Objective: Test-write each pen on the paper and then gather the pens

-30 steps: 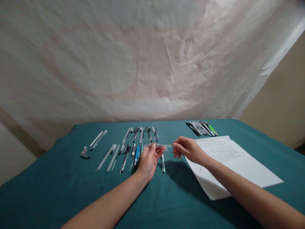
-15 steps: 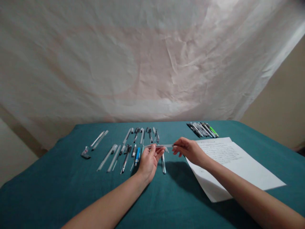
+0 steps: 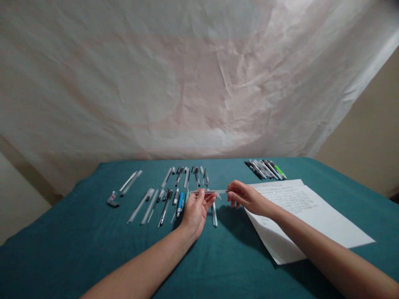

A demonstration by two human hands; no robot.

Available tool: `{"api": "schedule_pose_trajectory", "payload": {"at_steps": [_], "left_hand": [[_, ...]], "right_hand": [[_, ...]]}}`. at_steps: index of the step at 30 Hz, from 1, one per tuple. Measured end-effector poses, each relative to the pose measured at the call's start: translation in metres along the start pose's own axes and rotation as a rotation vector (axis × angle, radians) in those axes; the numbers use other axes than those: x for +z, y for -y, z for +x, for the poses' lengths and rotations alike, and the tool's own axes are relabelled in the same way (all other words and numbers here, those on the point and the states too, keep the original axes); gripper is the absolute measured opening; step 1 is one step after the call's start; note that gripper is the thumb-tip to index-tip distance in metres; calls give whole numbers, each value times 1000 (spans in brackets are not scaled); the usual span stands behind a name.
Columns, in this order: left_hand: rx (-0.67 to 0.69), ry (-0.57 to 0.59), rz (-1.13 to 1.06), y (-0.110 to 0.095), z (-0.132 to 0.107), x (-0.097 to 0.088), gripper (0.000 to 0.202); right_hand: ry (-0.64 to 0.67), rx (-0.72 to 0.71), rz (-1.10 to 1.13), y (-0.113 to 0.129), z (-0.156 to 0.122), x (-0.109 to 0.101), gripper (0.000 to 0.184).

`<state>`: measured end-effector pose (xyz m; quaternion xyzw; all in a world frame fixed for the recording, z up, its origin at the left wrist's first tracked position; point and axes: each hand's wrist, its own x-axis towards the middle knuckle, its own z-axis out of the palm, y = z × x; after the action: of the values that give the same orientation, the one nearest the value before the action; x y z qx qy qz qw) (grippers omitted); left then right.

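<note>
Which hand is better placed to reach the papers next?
Probably the right hand: it's nearer the papers, while the left hand, farther away, holds a translucent tube.

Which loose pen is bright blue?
The thick blue pen lying just left of the left hand; no other pen on the table shows that solid blue.

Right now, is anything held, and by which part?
A clear pen tube: the left hand holds its left-to-middle stretch; the right hand is at its right end, grip unclear.
</note>
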<state>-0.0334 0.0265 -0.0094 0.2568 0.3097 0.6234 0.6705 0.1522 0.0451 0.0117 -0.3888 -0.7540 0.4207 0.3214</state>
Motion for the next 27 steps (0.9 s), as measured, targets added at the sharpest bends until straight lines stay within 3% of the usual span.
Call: {"api": "schedule_pose_trajectory", "payload": {"at_steps": [4,8,15,19,23,27], "left_hand": [[13,20,12,-1,-1,1,7],[9,19,27,-1,-1,2,7],[23,8,34,0,1,0,8],[26,7,44,0,0,1,8],[27,20,55,1,-1,1,7],[31,9,46,2,0,0,6]], "right_hand": [[8,10,-101,-1,1,2,37],[51,70,-66,-3,1,3,48],[-50,-23,-165,-6,1,1,24],[-62,-55,-262,-6,3,3,25],[20,8,-180,-5,2,3,44],[-3,47,-50,-4,2,2,34]]}}
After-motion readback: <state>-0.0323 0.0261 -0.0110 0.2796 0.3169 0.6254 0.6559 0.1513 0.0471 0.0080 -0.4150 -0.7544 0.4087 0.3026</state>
